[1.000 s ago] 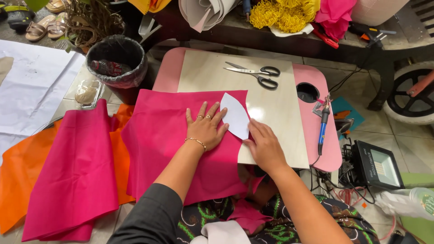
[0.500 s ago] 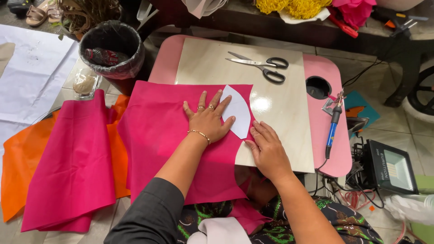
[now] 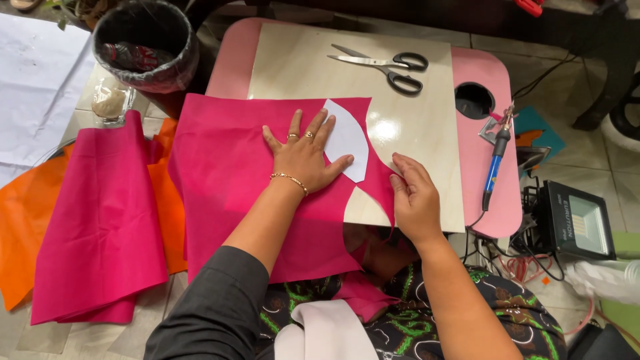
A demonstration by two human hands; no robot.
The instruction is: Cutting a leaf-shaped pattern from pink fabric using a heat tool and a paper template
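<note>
While the person sat close against the tabletop [image 3: 427, 113], the pink cloth [image 3: 233, 173] lay half on it and half hanging toward the lap. The right hand [image 3: 415, 200] rested at the cloth's curved cut edge, fingers bent; whether it pinched the fabric could not be told. The left hand [image 3: 305, 155] lay flat and spread, released, pressing the cloth and the edge of the white paper pattern [image 3: 348, 139]. Cloth like this probably handled light, limp and prone to sliding, so a flat palm would hold it better than a pinch. Beyond lay the scissors [image 3: 390, 65], untouched. A folded pink piece [image 3: 100, 220] over orange cloth [image 3: 20, 220] sat left, a lined bin [image 3: 145, 40] farther off.
</note>
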